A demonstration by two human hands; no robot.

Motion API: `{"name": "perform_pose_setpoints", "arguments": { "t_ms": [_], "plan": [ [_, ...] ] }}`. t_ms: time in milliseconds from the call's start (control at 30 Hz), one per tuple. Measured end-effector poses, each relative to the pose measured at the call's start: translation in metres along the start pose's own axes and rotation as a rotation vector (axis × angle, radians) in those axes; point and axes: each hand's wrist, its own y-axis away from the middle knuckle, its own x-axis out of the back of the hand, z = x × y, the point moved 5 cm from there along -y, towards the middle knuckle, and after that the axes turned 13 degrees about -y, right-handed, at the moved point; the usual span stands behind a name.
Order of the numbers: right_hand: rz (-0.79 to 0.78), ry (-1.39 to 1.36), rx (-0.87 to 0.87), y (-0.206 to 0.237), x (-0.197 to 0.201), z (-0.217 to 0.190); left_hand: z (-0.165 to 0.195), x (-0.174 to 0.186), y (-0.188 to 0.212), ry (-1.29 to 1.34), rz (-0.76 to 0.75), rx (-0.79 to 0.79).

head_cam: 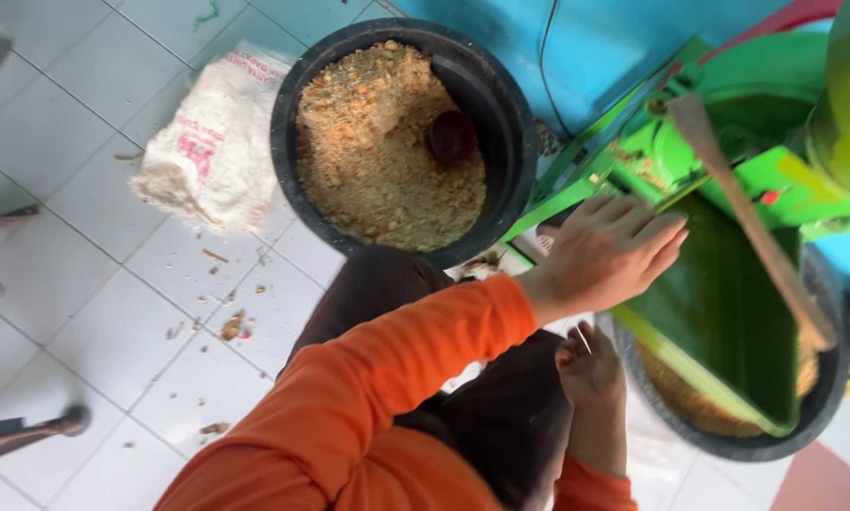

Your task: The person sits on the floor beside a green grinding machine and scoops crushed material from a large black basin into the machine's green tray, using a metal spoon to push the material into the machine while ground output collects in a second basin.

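Resting your left hand (607, 251) flat, fingers spread, on the green chute (728, 312) to steady it | right hand (588, 364) loosely curled, empty, waiting below | bucket (775, 445) catches output.

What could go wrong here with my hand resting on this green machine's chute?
The left hand lies flat on the green chute, close to the machine's opening, so fingers might get caught if it runs. The wooden stick leaning across the chute could slip into the black tub below. Crumbs scattered on the tiled floor may be slippery.
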Motion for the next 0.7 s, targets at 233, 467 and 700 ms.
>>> {"name": "perform_pose_setpoints", "arguments": {
  "t_ms": [233,467,700],
  "plan": [
    [-0.078,0.065,-0.022,0.034,-0.020,0.046,-0.020,0.033,0.073,0.067,-0.029,-0.088],
    [0.006,0.215,-0.119,-0.012,-0.072,0.068,-0.184,0.019,0.130,0.107,-0.370,0.380],
    [0.025,0.363,-0.315,-0.165,-0.181,0.166,-0.338,-0.039,0.163,0.089,-0.617,0.794]
  ]
}}
